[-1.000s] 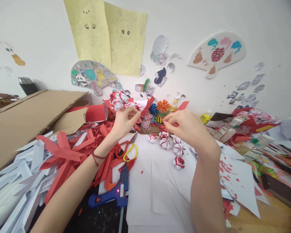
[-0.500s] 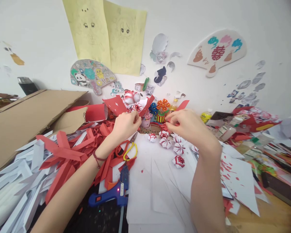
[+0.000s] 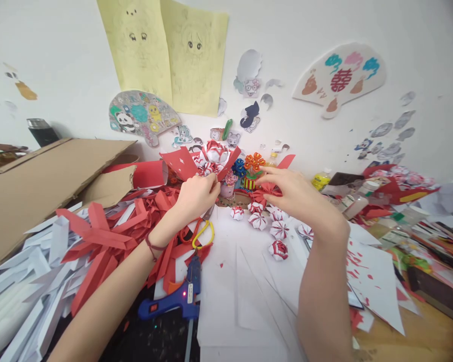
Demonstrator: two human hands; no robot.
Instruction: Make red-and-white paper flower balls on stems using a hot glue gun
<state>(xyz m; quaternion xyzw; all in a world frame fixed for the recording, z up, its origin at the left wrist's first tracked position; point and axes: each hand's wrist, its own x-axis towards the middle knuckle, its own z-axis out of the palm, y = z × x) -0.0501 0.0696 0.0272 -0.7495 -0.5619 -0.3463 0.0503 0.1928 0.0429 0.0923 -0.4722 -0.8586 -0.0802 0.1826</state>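
My left hand (image 3: 199, 195) is closed in a pinch just below a red and white paper flower (image 3: 215, 152), which stands up above the fingertips; any stem is hidden by the fingers. Behind it are more such flowers between flaps of red paper wrapping (image 3: 184, 163). My right hand (image 3: 289, 190) is held in the air to the right, its fingers apart and curved, close to a red pleated paper piece (image 3: 271, 189). Whether it touches that paper cannot be made out. Several folded red and white paper balls (image 3: 278, 250) lie on the white paper sheets (image 3: 245, 301) below.
Folded red strips (image 3: 109, 231) and white strips (image 3: 53, 291) heap at the left, beside cardboard (image 3: 53, 181). Scissors with yellow handles (image 3: 204, 235) and a blue glue gun (image 3: 173, 304) with a lit light lie between my arms. Bottles (image 3: 320, 179) and clutter fill the right.
The flower above my left hand has turned and shifted slightly right. My right hand's fingers have spread from a looser pinch, and more of the red pleated paper shows beneath them.
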